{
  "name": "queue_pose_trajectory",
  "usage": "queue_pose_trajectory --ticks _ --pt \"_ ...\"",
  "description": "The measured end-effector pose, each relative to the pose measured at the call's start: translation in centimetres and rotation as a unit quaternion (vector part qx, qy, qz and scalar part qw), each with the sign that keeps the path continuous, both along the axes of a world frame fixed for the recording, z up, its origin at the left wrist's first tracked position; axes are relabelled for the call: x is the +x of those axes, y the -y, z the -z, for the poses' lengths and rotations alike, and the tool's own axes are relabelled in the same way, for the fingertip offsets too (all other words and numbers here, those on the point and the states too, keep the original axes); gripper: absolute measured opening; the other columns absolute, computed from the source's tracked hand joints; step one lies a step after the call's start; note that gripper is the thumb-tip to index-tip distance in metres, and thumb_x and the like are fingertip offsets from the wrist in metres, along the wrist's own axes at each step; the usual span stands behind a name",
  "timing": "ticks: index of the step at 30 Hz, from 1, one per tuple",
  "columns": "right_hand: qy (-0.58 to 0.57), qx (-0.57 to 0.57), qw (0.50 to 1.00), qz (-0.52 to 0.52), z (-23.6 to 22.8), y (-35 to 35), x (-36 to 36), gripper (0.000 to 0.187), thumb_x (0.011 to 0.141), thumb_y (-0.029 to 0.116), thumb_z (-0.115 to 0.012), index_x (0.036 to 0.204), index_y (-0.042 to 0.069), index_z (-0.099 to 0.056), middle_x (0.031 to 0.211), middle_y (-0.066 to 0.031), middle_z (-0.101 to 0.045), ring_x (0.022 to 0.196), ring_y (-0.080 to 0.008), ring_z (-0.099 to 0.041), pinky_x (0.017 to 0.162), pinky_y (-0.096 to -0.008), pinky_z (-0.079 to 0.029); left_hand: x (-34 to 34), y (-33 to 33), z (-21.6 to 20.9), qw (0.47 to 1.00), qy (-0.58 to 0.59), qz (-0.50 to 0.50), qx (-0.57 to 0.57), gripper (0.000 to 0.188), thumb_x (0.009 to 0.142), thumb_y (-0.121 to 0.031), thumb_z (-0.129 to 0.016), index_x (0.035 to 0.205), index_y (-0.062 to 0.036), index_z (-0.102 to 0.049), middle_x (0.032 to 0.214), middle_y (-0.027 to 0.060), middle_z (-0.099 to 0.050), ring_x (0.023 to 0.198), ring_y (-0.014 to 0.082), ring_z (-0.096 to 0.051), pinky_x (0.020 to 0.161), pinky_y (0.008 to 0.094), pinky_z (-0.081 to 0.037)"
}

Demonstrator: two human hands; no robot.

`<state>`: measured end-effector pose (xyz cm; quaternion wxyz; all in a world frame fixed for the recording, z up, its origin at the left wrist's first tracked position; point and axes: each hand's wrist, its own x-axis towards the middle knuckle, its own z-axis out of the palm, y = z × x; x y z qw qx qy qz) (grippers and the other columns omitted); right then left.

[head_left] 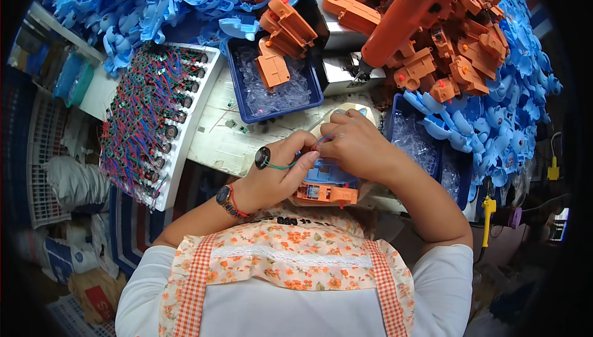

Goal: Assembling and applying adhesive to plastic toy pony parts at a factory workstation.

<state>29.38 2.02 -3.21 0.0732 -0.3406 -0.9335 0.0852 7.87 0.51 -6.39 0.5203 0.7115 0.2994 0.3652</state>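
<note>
Green, red and blue thin insulated wires point(323, 139) run between the two hands, and from my remote seat I see them meet at the fingertips. Their green stretch trails to a black disc-shaped component point(263, 158), which hangs by the back of the left hand point(285, 163). That hand has thumb and forefinger brought together on the wires; the right hand point(358, 145) curls in opposite, fingers bunched in a pinch on the same wires, though I cannot tell which strand each one grips.

Just below the fingers I make out a translucent blue plastic part point(330, 172), and nearer the body an orange plastic housing point(327, 193) with a small red piece at its edge. A dark-faced wristwatch point(223, 196) circles the left wrist.

Left of the left hand, I have a white tray point(199, 108) packed with wired components point(133, 133). Beyond the hands stands a dark blue plastic bin point(278, 116) of clear plastic pieces point(296, 93), an upright orange housing point(272, 68) resting in it. Just beyond the right hand, a thick orange cylinder point(404, 19) slants down toward a metal box point(352, 80). Farther out, I see heaped orange housings point(472, 59), flanked by light blue plastic shells point(506, 124).
</note>
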Motion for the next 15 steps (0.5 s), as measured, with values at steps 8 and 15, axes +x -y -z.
queue_pose_trajectory --ticks 8,15 --pt "-0.026 -0.005 0.999 0.037 -0.4 0.9 0.1 0.011 0.074 0.014 -0.069 0.083 0.013 -0.074 0.089 -0.0055 -0.066 0.092 -0.0241 -0.063 0.080 -0.0385 -0.047 0.3 -0.3 -0.3 1.000 -0.012 -0.004 0.005 0.013 0.099 -0.014 -0.055 0.103 -0.0020 -0.056 0.076 0.0108 -0.061 0.067 0.0200 -0.059 0.061 0.0337 -0.045" --pt "-0.270 -0.009 0.962 0.022 -3.0 8.2 1.1 0.018 0.077 0.017 -0.076 0.092 0.011 -0.067 0.108 -0.0076 -0.067 0.090 -0.0252 -0.065 0.078 -0.0394 -0.052 0.2 -1.0 -0.4 0.999 -0.021 0.025 -0.002 0.012 0.100 -0.012 -0.053 0.101 0.0001 -0.053 0.082 0.0057 -0.057 0.073 0.0107 -0.057 0.065 0.0272 -0.046"
